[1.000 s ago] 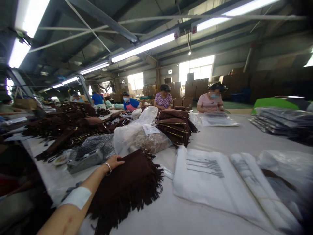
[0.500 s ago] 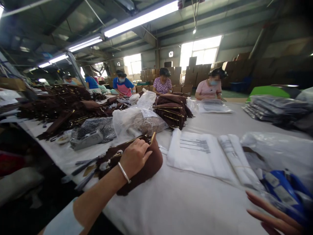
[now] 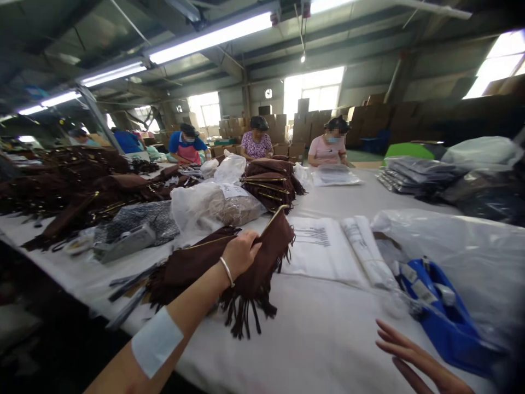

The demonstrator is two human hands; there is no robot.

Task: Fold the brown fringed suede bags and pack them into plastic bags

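My left hand [image 3: 241, 253], with a bracelet at its wrist, grips a brown fringed bag [image 3: 273, 246] by its upper part near a gold-coloured metal edge. The bag is tilted, and its fringe hangs over the white tabletop [image 3: 320, 328]. Another brown piece [image 3: 197, 257] lies behind and left of the wrist. At the lower right my right hand [image 3: 414, 355] has its fingers apart and holds nothing. It is nearest to a blue tape dispenser [image 3: 443, 312]. Beyond the bag lies a stack of printed white plastic bags [image 3: 311, 241], with a rolled bundle [image 3: 366, 246] beside it.
Piles of brown bags [image 3: 268, 183] and a clear plastic sack [image 3: 213, 202] stand farther back. A grey box [image 3: 127, 243] sits at left, clear plastic [image 3: 463, 246] at right. Dark packed items [image 3: 414, 172] are stacked at back right. Several people work across the table.
My left hand has lifted and turned the brown bag, so its fringe now shows. The right hand appears farther left, still open. The whole view has shifted to the right.
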